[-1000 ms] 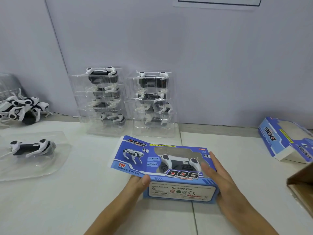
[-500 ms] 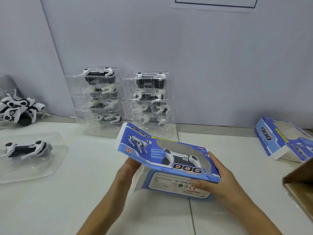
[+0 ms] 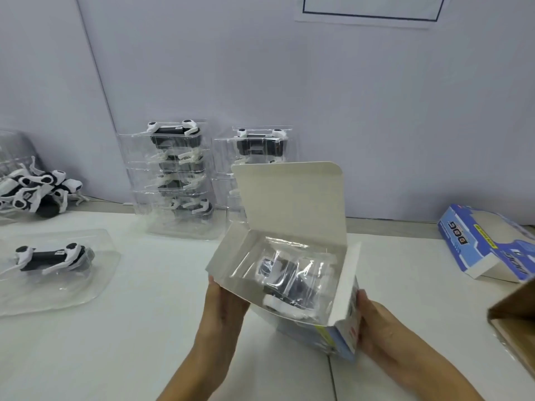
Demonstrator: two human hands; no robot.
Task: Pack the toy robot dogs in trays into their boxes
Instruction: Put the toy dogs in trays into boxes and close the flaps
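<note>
One trayed dog [image 3: 285,280] sat in the open box [image 3: 292,256], gripped by left hand [image 3: 227,306] and right hand [image 3: 373,322]; two tray stacks [image 3: 176,180] remained unpacked.

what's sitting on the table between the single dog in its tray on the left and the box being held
Nothing: in the head view, bare white table separates the trayed dog from the open box held by both hands.

White table [image 3: 162,328], seam down the middle. On it: two stacks of trayed dogs [image 3: 176,180] at the wall, single trayed dog [image 3: 52,260] left, loose dog pile [image 3: 34,192] far left, blue box [image 3: 486,250] right, probably a cardboard carton [image 3: 515,316] at the right edge.
</note>
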